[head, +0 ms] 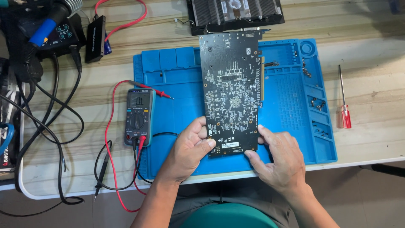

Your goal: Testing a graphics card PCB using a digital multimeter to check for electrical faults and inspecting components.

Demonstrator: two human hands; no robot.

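A long black circuit board point(231, 84), solder side up, lies lengthwise on a blue work mat point(287, 109). My left hand point(190, 150) grips the board's near left corner, thumb on top. At the near right corner my right hand point(280, 158) holds the edge, fingers curled against the board's side. Both hands are at the mat's near edge.
A grey multimeter point(139, 116) with red and black leads sits at the mat's left edge. A red-handled screwdriver point(344, 105) lies to the right on the wooden table. A black finned heatsink point(234, 12) is at the back. A soldering iron point(46, 27) and cables crowd the far left.
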